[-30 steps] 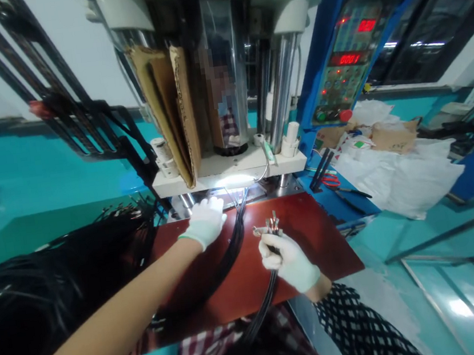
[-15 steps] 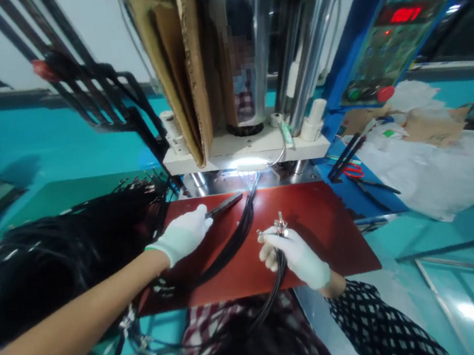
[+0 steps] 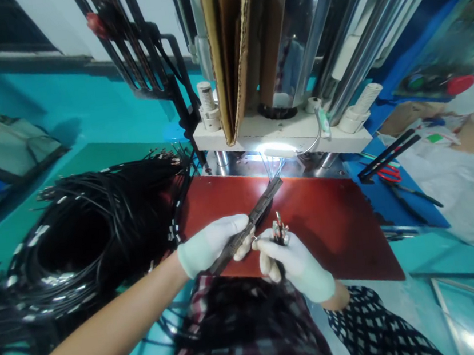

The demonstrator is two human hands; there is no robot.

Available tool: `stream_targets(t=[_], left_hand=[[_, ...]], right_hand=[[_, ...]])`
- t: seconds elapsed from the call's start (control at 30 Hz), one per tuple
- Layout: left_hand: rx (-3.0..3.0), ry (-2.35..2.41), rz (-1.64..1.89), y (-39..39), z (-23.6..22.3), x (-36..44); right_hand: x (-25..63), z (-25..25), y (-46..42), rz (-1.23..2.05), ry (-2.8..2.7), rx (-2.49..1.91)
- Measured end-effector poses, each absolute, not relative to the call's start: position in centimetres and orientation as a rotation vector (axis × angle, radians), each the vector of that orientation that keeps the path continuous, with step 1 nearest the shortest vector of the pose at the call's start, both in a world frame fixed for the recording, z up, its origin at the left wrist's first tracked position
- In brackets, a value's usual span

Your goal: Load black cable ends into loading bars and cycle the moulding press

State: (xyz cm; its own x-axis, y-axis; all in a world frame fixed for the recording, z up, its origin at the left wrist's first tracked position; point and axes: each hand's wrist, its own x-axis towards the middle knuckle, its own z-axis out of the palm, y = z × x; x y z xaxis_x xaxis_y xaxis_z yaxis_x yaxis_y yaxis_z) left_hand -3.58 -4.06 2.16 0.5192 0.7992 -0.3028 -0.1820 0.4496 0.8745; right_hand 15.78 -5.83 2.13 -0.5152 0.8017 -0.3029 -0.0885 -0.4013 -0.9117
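Note:
My left hand, in a white glove, is closed around a long dark slotted bar. The bar slants across the red-brown mat, its far end near the press. Behind it, mostly covered, lie black cables whose thin wire ends fan out under the press light. My right hand, also gloved, grips a bunch of black cables, and their metal connectors stick up above the thumb. Both hands are close together over the mat's near part, the right fingertips beside the bar.
A large coil of black cables lies on the green surface to the left. On the blue surface at right are red-handled pliers and dark tweezers-like rods. White plastic bags fill the far right.
My left hand has lifted the dark bar and brought it right and nearer, beside the right hand. The right hand keeps its cable bunch. The view has shifted left.

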Motion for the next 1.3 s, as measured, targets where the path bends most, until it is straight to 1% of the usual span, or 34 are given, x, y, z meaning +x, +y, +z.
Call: stream_targets(t=[0.17,0.43,0.67,0.8,0.9,1.0,1.07,1.2,1.3], left_hand=[[0.928,0.754,0.83,-4.2,1.0,-2.6],[0.924,0.672,0.902,-4.5,2.6,-1.2],[0.991,0.889,1.0,-4.8,1.9,-1.0],[1.209,1.131,1.053,-5.1,1.2,-0.8],[1.38,1.229,1.011,-5.1,1.3,-0.9],[1.355,1.179,0.929,-5.1,2.0,-1.4],[1.291,1.124,0.914,-5.0,2.5,-2.0],[1.22,1.086,0.942,-5.1,3.1,-3.0],[1.184,1.055,0.943,-5.2,3.1,-3.4]], right_hand=[[15.1,2.1,-5.6,1.787,-1.345,-1.108],[13.7,1.1,-5.6,1.818,-1.348,-1.165],[13.4,1.3,-6.0,1.816,-1.388,-1.219],[13.5,1.3,-6.2,1.78,-1.45,-1.296],[14.3,1.7,-5.8,1.776,-1.655,-1.222],[15.8,2.6,-5.1,1.588,-1.9,-1.263],[16.6,3.1,-4.9,1.538,-1.862,-1.275],[17.3,3.2,-5.1,1.735,-1.501,-1.095],[17.3,2.6,-5.4,1.725,-1.378,-1.067]])
